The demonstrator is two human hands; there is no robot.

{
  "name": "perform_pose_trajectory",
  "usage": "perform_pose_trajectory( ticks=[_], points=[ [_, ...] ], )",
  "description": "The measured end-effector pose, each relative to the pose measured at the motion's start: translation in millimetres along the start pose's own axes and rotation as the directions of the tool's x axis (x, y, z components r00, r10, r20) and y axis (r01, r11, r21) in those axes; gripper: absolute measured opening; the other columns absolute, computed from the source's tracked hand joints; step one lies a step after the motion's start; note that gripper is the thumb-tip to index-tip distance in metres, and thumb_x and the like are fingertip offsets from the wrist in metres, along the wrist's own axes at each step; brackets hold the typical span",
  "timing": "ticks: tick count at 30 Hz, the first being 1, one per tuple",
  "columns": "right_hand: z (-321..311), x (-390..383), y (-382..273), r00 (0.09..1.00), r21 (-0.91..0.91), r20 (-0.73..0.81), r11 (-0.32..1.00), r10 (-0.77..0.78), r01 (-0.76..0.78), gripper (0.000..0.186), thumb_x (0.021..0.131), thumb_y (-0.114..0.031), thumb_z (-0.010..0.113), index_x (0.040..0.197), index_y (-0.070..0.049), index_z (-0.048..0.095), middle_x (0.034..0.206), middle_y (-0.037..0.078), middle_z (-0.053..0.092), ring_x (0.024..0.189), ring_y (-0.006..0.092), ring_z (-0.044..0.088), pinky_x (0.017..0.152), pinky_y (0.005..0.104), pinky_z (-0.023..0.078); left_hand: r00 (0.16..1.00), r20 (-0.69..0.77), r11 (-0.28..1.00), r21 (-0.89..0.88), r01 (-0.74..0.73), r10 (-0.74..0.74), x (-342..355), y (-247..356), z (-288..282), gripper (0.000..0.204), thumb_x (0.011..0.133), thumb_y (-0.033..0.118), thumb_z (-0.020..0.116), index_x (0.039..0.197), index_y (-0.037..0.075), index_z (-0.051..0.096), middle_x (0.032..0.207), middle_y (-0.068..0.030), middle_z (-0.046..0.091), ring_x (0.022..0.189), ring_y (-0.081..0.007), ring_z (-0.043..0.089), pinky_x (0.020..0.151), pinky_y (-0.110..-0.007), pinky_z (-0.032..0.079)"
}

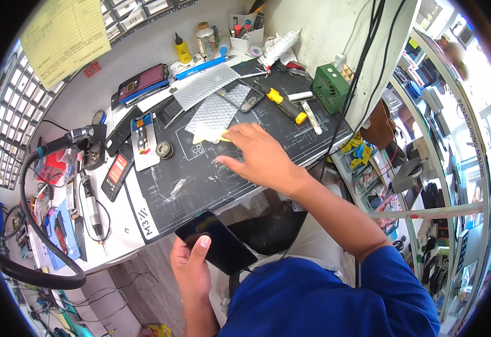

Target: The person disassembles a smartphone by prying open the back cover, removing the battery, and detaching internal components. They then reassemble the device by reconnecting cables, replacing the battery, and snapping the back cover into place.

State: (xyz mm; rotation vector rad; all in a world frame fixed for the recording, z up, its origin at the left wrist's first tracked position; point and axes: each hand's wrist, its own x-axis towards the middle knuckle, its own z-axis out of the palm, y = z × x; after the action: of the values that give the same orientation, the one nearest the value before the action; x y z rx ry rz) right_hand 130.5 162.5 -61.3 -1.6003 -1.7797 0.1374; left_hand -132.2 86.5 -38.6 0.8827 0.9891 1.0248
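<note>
My left hand grips a black smartphone, thumb across its dark glass face, just off the workbench's front edge. Over the black work mat reaches my right hand, palm down with thumb and fingers apart. Its fingertips are at a small yellow slip, and I cannot tell whether they touch it. That slip sticks out by the lower end of a silvery bubble-wrap sheet. A second sheet lies behind it.
A yellow-and-black screwdriver and a green box are at the right. An opened phone, a small round tin and a lit phone sit left. Black cables hang at the right; a thick hose curves at the left.
</note>
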Motion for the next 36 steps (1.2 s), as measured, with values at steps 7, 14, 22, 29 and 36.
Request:
perform_pose_trajectory(
  ticks=[7, 14, 22, 29, 36],
  points=[
    [32.8, 42.3, 15.5, 0.994, -0.289, 0.013, 0.951, -0.109, 0.109, 0.036, 0.089, -0.036, 0.077, 0.101, -0.002, 0.071, 0.109, 0.014, 0.064, 0.106, 0.0323, 0.064, 0.086, 0.0426, 0.058, 0.999, -0.021, 0.999, -0.032, 0.037, -0.038, 2.8, 1.7, 0.4, 0.022, 0.098, 0.007, 0.073, 0.118, 0.002, 0.068, 0.107, -0.0022, 0.072, 0.099, -0.0087, 0.062, 0.095, -0.026, 0.047],
    [-4.7, 83.1, 34.4, 0.998, -0.071, 0.035, 0.997, 0.044, -0.041, 0.027, 0.095, -0.030, 0.068, 0.095, -0.006, 0.079, 0.097, 0.017, 0.074, 0.086, 0.0371, 0.071, 0.080, 0.0454, 0.058, 0.998, -0.024, 0.997, -0.048, 0.053, -0.054, 10.2, 0.8, -8.7, 0.022, 0.098, 0.009, 0.074, 0.118, 0.001, 0.069, 0.107, -0.0021, 0.072, 0.097, -0.0081, 0.063, 0.093, -0.026, 0.048],
    [-43.6, 125.8, 46.6, 0.918, 0.371, 0.065, 0.844, 0.391, -0.386, 0.039, 0.099, -0.038, 0.068, 0.104, -0.001, 0.076, 0.078, 0.007, 0.076, 0.065, 0.0112, 0.069, 0.064, 0.0283, 0.055, 0.998, -0.008, 0.995, -0.073, 0.069, -0.069, 13.1, -3.7, -17.3, 0.031, 0.096, 0.009, 0.073, 0.124, 0.000, 0.066, 0.113, -0.0077, 0.073, 0.101, -0.0136, 0.068, 0.096, -0.029, 0.051],
    [-11.4, 99.6, 17.6, 0.964, 0.068, 0.179, 0.975, 0.198, -0.213, 0.032, 0.099, -0.033, 0.071, 0.106, -0.002, 0.076, 0.094, 0.010, 0.075, 0.074, 0.0141, 0.068, 0.069, 0.0297, 0.053, 0.997, 0.015, 0.991, -0.111, 0.073, -0.072, 12.1, 1.9, -20.1, 0.023, 0.101, 0.008, 0.071, 0.123, 0.002, 0.068, 0.113, -0.0040, 0.073, 0.102, -0.0097, 0.066, 0.096, -0.027, 0.051],
    [1.0, 86.5, -19.8, 0.978, 0.043, 0.185, 0.993, 0.100, -0.110, 0.026, 0.095, -0.026, 0.075, 0.102, -0.001, 0.077, 0.098, 0.015, 0.075, 0.077, 0.0257, 0.070, 0.072, 0.0359, 0.055, 0.995, 0.068, 0.989, -0.126, 0.075, -0.067, 8.2, 7.4, -33.8, 0.030, 0.105, 0.013, 0.068, 0.132, 0.002, 0.063, 0.117, -0.0021, 0.071, 0.106, -0.0071, 0.064, 0.098, -0.026, 0.050]
  ],
)
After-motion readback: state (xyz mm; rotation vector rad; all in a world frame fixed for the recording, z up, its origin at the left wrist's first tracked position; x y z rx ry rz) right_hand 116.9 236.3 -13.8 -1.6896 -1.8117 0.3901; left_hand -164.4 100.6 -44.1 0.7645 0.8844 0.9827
